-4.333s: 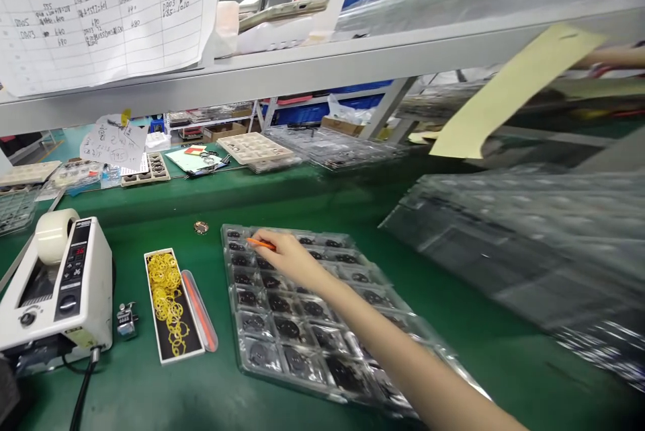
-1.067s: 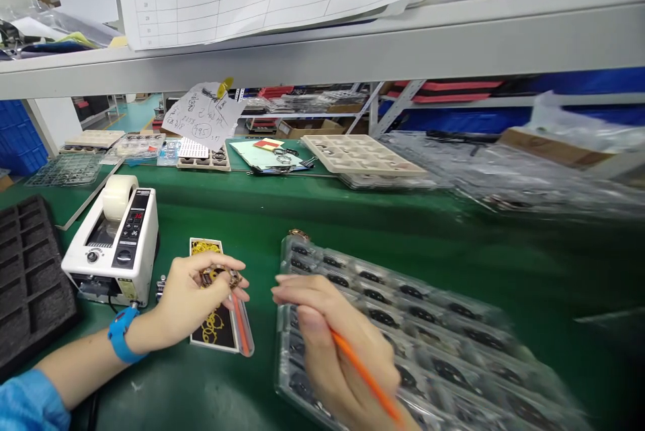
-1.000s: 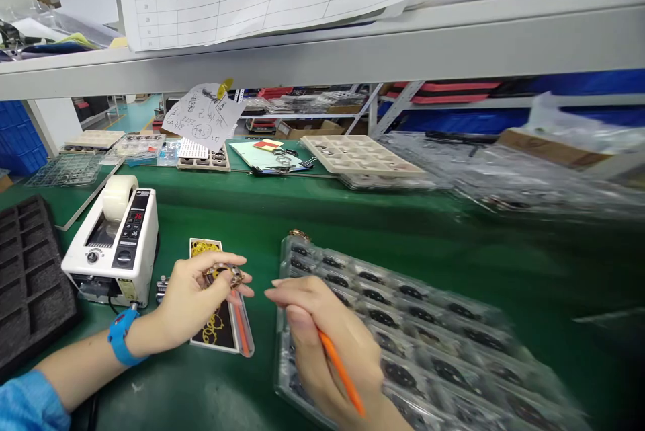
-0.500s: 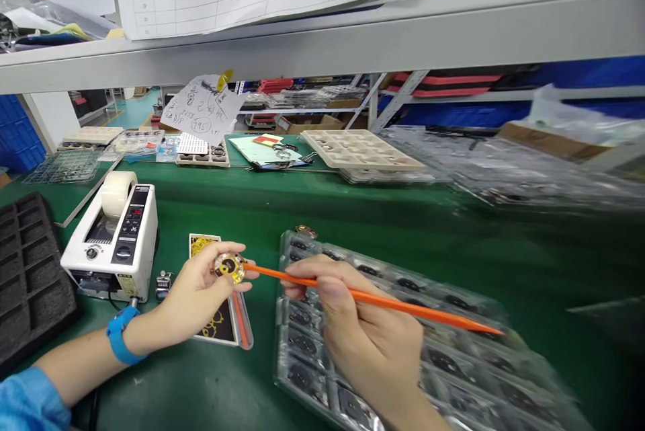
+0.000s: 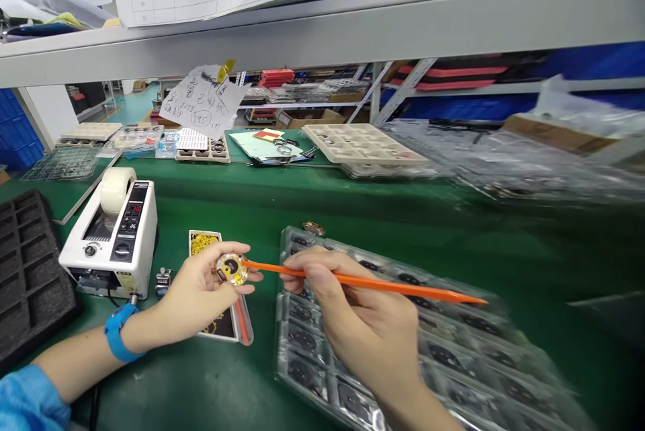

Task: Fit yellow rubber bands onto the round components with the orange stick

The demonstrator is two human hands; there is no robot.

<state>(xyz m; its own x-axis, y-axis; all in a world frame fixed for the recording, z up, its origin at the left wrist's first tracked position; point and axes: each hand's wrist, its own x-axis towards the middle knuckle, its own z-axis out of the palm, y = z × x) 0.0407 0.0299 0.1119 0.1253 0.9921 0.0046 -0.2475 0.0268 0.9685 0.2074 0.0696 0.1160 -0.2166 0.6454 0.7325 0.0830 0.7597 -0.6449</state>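
Note:
My left hand [image 5: 201, 293], with a blue wristband, is closed round the edge of a small round gold-and-black part [image 5: 232, 269] that looks like a watch-sized assembly. A slim orange plastic spudger [image 5: 398, 285] lies pinched in my right hand [image 5: 360, 323]. Its left tip touches or nearly touches the part's right rim; its pointed end sticks out to the right. Below my right hand is a clear plastic tray [image 5: 330, 357] with dark parts in its compartments. Behind my left hand, a white box [image 5: 191, 243] holds yellow rings [image 5: 204, 243], partly covered by the hand.
A white tape dispenser [image 5: 113, 236] and a small metal counter [image 5: 162, 282] stand left. A black foam tray [image 5: 25, 269] lies at the far left. One round metal piece [image 5: 313, 228] sits behind the clear tray. Beige trays [image 5: 363, 143] line the back, under a grey shelf beam [image 5: 322, 41].
The spudger has tilted flatter, its pointed end rising and shifting slightly left, with my right hand a little higher. My left hand keeps hold of the round part. The view has shifted slightly.

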